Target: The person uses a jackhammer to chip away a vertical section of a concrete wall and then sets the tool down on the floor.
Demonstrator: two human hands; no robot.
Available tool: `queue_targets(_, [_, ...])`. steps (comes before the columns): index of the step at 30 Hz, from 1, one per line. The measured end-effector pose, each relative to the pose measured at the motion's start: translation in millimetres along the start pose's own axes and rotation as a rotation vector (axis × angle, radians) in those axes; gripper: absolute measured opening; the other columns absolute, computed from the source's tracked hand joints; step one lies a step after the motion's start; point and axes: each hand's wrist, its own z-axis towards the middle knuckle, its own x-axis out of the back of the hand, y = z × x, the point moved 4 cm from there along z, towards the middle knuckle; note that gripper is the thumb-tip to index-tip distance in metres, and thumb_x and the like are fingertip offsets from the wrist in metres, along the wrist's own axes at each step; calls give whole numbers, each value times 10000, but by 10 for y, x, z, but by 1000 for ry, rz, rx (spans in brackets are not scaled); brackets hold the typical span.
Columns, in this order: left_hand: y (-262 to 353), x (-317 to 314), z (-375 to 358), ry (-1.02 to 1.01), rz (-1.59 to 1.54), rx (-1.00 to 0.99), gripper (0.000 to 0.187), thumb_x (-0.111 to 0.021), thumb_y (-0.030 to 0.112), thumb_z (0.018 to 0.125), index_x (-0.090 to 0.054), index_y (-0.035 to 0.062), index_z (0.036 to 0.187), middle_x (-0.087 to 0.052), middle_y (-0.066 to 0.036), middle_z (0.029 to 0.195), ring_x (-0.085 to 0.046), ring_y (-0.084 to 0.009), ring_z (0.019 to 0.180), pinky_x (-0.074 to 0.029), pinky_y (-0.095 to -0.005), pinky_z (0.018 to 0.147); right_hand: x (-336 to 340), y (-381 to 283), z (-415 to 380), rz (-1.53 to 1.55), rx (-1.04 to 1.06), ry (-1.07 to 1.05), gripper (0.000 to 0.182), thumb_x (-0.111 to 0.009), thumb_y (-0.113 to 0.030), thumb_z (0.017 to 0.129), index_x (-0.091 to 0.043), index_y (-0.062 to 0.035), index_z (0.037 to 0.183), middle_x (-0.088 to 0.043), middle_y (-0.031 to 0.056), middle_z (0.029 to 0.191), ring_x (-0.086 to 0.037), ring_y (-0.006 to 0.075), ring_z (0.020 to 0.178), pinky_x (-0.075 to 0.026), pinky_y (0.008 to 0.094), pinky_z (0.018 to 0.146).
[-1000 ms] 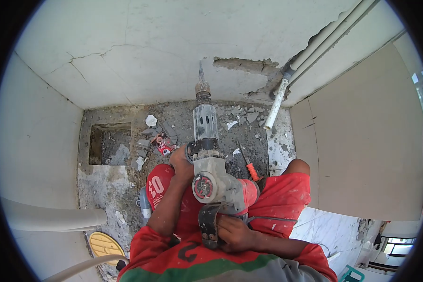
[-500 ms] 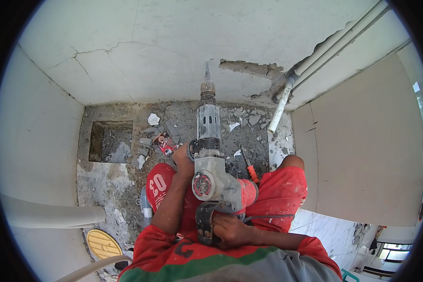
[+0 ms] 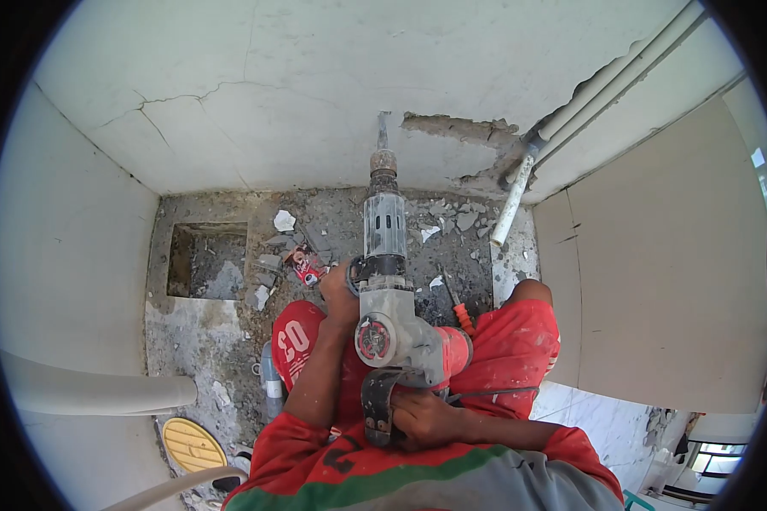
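A dusty grey and red demolition hammer (image 3: 386,311) lies lengthwise in front of my body, its chisel tip (image 3: 383,128) against the white wall (image 3: 315,51), just left of a broken-out groove (image 3: 460,128). My left hand (image 3: 341,292) is closed round the side handle near the tool's middle. At the rear, my right hand (image 3: 426,417) wraps round the main handle, partly hidden behind its black guard.
Grey rubble (image 3: 464,220) and a red wrapper (image 3: 303,266) lie along the wall. An orange-handled tool (image 3: 462,317) is by my right knee. A square pit (image 3: 206,260), a yellow cover (image 3: 193,444) and a thick pipe (image 3: 111,390) are left. White pipes (image 3: 513,198) stand out at right.
The whole view has shifted slightly, with the scene sitting a little further right and down. Both hands keep their hold, and the chisel tip stays by the groove's left end.
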Motion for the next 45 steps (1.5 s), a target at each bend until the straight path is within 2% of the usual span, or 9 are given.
queue_targets(6, [44,26,2,10,42,37,290,-783,282,667,-648,63,801,-626,-142,680,-629,-344,647,-474,-428,584,-48,13,-26,86,-16,20,413,-757,-120,579,-534,62,876,-596,242,894,-623,386,787,-522,442,693])
queue_targets(10, [-252,-78,-5,-40,16,86,242,-738,256,715,-660,52,821,-640,-151,708,-642,-344,670,-483,-410,600,-37,42,40,58,-42,-2,443,-769,-139,599,-520,70,901,-593,263,933,-622,404,821,-521,455,710])
queue_targets(12, [-381,-115,-52,-14,-139,236,235,-733,238,716,-672,51,846,-645,-155,713,-654,-338,688,-489,-406,612,-55,-10,70,73,-81,-30,463,-773,-150,609,-512,74,918,-591,275,956,-620,419,837,-519,463,722])
queue_targets(15, [-367,-29,26,1,-18,40,247,-735,254,721,-679,54,854,-647,-167,719,-649,-359,696,-487,-417,613,-113,-26,189,87,-65,-43,487,-769,-152,619,-503,83,951,-584,292,989,-615,437,855,-514,472,751])
queue_targets(26, [-486,247,-162,-97,33,72,255,-738,262,718,-679,48,844,-647,-179,721,-642,-373,693,-485,-426,614,-439,43,643,75,-51,-32,499,-743,-114,621,-495,84,1006,-570,278,1008,-597,432,928,-497,467,815])
queue_targets(33, [-503,128,215,-151,194,18,260,-739,267,716,-679,45,838,-648,-186,723,-637,-382,691,-483,-432,615,-330,105,284,36,-161,59,588,-765,-76,585,-491,72,1085,-495,242,1146,-540,424,1060,-480,460,873])
queue_targets(36, [-502,-72,206,-176,134,61,262,-740,269,716,-679,43,835,-648,-189,724,-636,-385,690,-483,-434,615,-183,115,4,8,-196,50,612,-776,-81,590,-491,52,1114,-469,233,1190,-523,413,1092,-481,459,886])
queue_targets(37, [-527,-143,157,-215,2,189,279,-745,278,705,-680,33,822,-647,-209,727,-624,-405,680,-474,-444,608,-97,121,-87,4,-199,37,624,-779,-84,589,-490,51,1125,-469,232,1191,-521,411,1096,-481,459,888])
queue_targets(45, [-27,-316,168,-243,-83,186,300,-772,287,678,-695,31,815,-665,-196,722,-655,-288,635,-487,-397,610,180,316,-376,-94,-192,-53,664,-792,-110,579,-501,38,1157,-513,205,1126,-573,378,988,-506,446,819])
